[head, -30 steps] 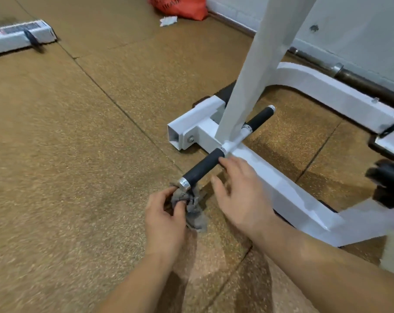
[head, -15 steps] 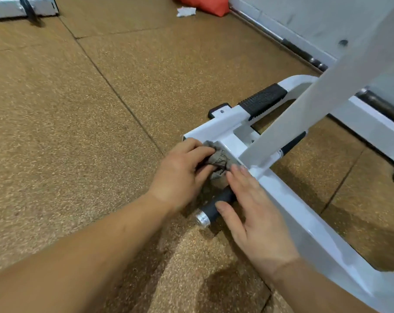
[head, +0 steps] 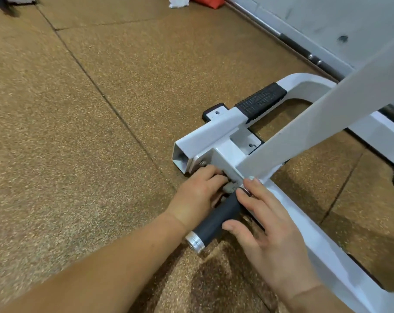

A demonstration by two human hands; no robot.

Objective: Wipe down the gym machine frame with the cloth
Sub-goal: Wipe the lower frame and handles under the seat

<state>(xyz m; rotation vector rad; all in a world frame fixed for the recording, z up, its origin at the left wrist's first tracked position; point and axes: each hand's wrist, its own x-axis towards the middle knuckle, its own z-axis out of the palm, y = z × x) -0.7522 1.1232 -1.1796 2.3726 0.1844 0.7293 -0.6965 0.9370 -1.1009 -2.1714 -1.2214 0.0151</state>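
Observation:
The white gym machine frame (head: 216, 132) lies low on the cork-coloured floor, with a slanted white post (head: 327, 118) rising to the right. A black foam-covered peg (head: 216, 220) with a silver end cap sticks out toward me. My left hand (head: 198, 195) grips a small grey cloth (head: 229, 188) and presses it against the frame's side, just below the joint. Most of the cloth is hidden under the fingers. My right hand (head: 270, 231) rests with straight fingers on the peg and the white base rail (head: 322, 251).
A black ribbed step pad (head: 261, 101) sits on the far frame tube. A steel barbell (head: 313, 56) lies along the wall base. Red bag (head: 208, 2) and white scrap (head: 178, 2) lie at the top. Open floor spreads to the left.
My left hand carried the cloth from the peg's end up to the frame joint, then slid it down the frame's side. The view has moved closer. My right hand stayed on the peg.

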